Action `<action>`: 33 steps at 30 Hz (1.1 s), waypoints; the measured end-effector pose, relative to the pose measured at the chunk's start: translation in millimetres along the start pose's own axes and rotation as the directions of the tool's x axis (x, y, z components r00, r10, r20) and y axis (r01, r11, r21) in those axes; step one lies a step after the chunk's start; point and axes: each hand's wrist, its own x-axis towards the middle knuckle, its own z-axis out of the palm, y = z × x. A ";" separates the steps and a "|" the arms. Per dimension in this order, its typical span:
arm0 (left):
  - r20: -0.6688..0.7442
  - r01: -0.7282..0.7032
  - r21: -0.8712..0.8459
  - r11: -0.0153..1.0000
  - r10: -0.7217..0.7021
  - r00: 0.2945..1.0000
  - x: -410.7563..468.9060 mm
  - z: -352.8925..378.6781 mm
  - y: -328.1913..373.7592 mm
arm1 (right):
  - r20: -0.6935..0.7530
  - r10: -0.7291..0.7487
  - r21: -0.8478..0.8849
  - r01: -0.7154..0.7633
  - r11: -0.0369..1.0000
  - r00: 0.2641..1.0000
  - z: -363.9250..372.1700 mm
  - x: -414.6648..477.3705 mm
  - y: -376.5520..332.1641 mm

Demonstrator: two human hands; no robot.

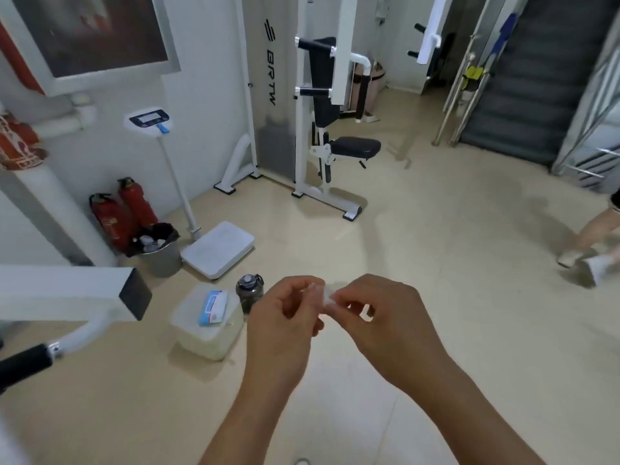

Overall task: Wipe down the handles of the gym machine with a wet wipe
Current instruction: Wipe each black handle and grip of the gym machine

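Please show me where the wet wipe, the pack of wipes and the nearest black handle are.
wet wipe [328,296], head view, the visible crumpled white part.
wipe pack [213,307], head view, middle of its blue-and-white top.
black handle [23,364], head view, middle of the grip at lower left.

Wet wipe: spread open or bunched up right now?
Bunched up. The wet wipe shows only as a small white wad pinched between the left hand and right hand; no open sheet hangs.

Two red fire extinguishers [137,204] stand beside a bin [162,260].
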 end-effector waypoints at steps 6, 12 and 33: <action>0.124 -0.037 0.108 0.993 0.024 0.992 110.4 66.3 1.3 | 0.036 0.244 0.422 -0.236 0.875 0.969 -26.8 105.0 58.9; 0.260 0.020 0.033 0.999 -0.028 0.965 208.2 149.2 -8.7 | 0.049 0.328 0.556 -0.299 0.775 0.943 -40.9 195.4 146.4; 0.037 0.015 -0.103 0.995 -0.011 0.999 543.5 394.6 4.4 | 0.247 0.117 0.538 -0.237 0.809 0.962 -123.3 548.3 397.3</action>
